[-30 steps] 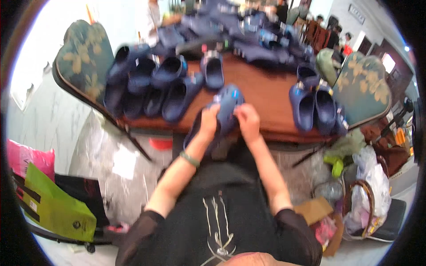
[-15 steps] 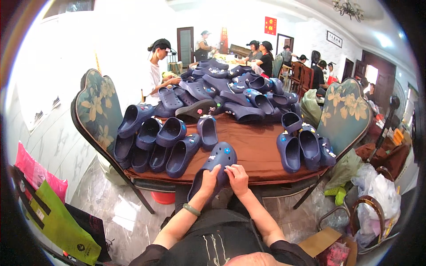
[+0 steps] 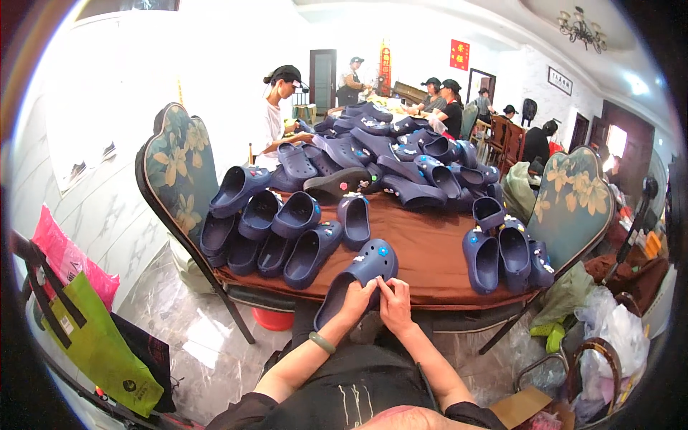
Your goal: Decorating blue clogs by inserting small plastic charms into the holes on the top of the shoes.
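Navy foam clog (image 3: 356,278) lies at the near table edge, both your hands pinched on its toe: left hand (image 3: 356,297), right hand (image 3: 393,301). Two charms show on it; finished pairs (image 3: 502,251) stand right, the heap (image 3: 387,161) beyond looks unfinished.

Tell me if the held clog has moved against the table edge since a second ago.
No. The clog overhangs the table's near edge as before, between both hands; only the camera tilted up.
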Demonstrator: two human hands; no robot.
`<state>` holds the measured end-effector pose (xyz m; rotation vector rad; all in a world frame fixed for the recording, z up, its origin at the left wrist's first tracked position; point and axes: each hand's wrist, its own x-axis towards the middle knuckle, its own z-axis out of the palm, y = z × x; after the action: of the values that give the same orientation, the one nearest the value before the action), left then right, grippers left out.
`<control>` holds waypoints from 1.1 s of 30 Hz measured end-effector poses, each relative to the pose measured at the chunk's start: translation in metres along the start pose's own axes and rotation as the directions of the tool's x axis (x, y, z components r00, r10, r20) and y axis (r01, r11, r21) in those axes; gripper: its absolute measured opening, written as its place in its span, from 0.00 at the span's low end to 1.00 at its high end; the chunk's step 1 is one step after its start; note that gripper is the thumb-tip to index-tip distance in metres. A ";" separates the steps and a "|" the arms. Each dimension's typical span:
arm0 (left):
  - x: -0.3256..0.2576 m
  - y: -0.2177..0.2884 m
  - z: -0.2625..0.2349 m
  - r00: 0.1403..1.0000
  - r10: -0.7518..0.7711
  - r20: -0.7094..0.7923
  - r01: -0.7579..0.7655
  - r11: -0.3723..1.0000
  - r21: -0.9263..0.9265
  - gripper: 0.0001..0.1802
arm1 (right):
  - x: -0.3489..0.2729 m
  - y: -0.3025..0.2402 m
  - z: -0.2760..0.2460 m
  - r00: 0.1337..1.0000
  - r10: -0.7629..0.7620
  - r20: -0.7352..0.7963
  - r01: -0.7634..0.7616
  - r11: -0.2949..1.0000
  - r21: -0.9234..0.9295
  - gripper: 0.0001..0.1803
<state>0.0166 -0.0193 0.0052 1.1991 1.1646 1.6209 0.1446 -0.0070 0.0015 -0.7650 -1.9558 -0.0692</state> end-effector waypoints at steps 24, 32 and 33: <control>0.019 0.000 0.002 0.999 0.027 -0.020 -0.024 0.993 0.113 0.16 | 0.030 0.126 0.037 0.801 0.598 -0.021 -0.547 0.746 0.381 0.20; 0.051 -0.008 0.001 0.997 0.033 0.065 -0.045 0.982 0.185 0.14 | 0.157 0.024 -0.094 0.609 -0.188 0.770 -0.408 0.759 0.507 0.20; 0.050 -0.005 0.002 0.991 -0.048 0.128 0.043 0.998 0.042 0.14 | 0.173 -0.005 -0.112 0.354 -0.352 0.866 -0.203 0.875 0.439 0.23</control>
<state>0.0073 0.0291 0.0129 1.2738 1.1374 1.4702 0.1765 0.0322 0.2010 -0.3249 -2.9292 1.0335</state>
